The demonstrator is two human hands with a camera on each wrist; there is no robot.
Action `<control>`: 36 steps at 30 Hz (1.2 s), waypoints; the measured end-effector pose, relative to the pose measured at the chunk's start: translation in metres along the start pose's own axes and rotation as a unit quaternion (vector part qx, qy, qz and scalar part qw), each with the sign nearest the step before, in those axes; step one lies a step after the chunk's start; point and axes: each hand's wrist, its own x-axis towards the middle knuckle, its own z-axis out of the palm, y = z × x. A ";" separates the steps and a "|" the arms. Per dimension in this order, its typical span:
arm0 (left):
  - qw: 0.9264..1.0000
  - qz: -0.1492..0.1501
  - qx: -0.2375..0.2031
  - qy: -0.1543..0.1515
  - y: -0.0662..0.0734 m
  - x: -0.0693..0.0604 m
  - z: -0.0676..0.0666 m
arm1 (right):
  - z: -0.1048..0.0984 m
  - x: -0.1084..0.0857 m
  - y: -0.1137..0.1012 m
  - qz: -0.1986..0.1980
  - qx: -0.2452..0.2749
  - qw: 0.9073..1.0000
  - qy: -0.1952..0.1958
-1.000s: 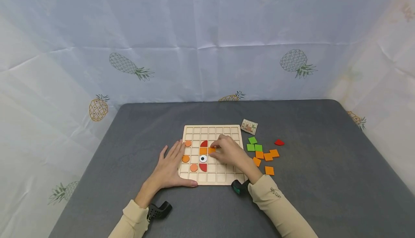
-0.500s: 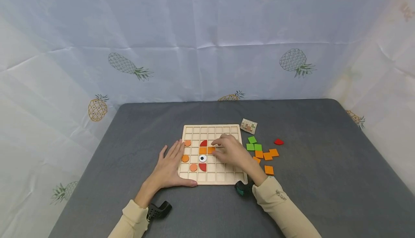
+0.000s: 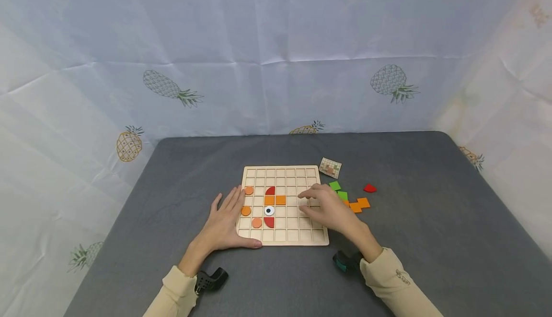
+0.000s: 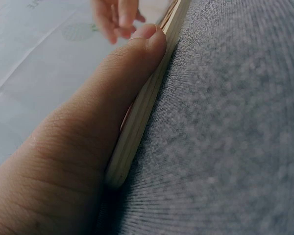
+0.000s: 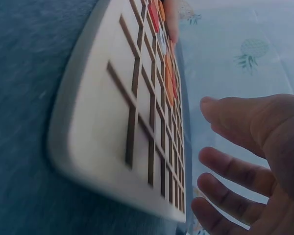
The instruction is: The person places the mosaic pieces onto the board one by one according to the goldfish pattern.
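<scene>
A wooden grid board [image 3: 297,235] lies on the grey table. My left hand [image 3: 222,223] rests along its left side with straight fingers, the thumb on the near edge. In the left wrist view the thumb [image 4: 147,41] lies against the board's rim. Over the board's right part hovers my right hand [image 3: 329,206], fingers spread and nothing between them. Two orange squares [image 3: 281,200] sit side by side in the grid. A red quarter piece [image 3: 270,191] is above them; an eye disc [image 3: 269,210] and another red quarter piece [image 3: 269,222] are below. Several orange discs [image 3: 257,223] lie at the left.
Right of the board are green squares [image 3: 335,186], loose orange squares [image 3: 363,203], partly hidden by the right hand, and a red piece [image 3: 369,188]. A small pattern card [image 3: 330,168] lies by the far right corner. A pineapple-print cloth [image 3: 276,96] hangs behind the table.
My right hand has let go of the second orange square, which stays in its cell, and moved right across the board. The left hand has not moved.
</scene>
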 end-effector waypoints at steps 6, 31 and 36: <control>1.000 -0.001 -0.001 0.003 0.000 0.000 -0.001 | -0.012 -0.022 0.013 0.012 -0.014 1.000 0.014; 1.000 -0.006 0.002 -0.001 0.002 0.001 -0.001 | -0.026 -0.065 0.041 0.089 -0.084 0.992 0.023; 1.000 -0.007 0.002 -0.002 0.001 0.000 -0.001 | -0.025 -0.066 0.040 0.093 -0.073 0.993 0.009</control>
